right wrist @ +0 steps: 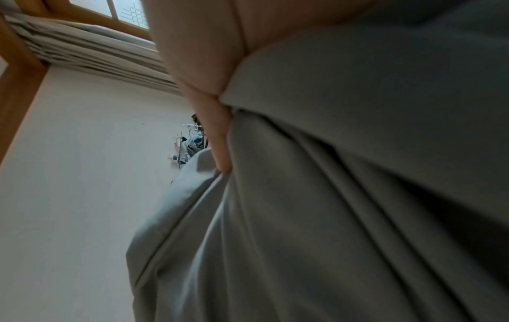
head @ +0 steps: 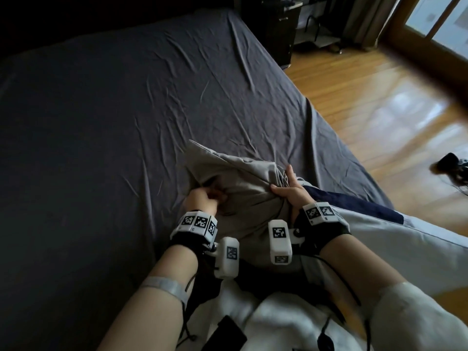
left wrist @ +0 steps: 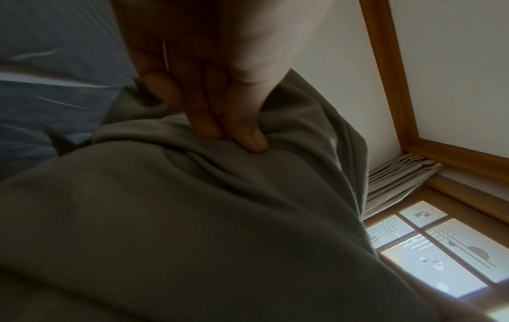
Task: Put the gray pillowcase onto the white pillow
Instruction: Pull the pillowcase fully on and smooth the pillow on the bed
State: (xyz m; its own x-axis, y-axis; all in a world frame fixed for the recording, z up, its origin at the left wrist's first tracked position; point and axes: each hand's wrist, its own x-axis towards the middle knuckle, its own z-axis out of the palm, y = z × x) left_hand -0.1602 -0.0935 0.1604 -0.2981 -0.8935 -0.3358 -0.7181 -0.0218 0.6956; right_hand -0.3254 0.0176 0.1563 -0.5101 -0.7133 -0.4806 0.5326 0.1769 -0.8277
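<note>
Gray pillowcase [head: 243,188], bunched on a dark bed [head: 101,110]: left hand [head: 202,198] pinches its folds, thumb visible only from the wrist; right hand [head: 291,191] clutches its edge.

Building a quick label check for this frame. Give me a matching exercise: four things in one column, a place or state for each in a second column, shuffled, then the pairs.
Column 1
1. left hand
2. right hand
3. gray pillowcase
4. wooden floor

Column 2
A. bunched on the dark bed sheet, between both hands
B. to the right of the bed, shiny with window light
C. fingers curled, gripping fabric on the left side of the bundle
D. thumb and fingers spread over folds on the right side of the bundle

Pairs: 1-C, 2-D, 3-A, 4-B
</note>
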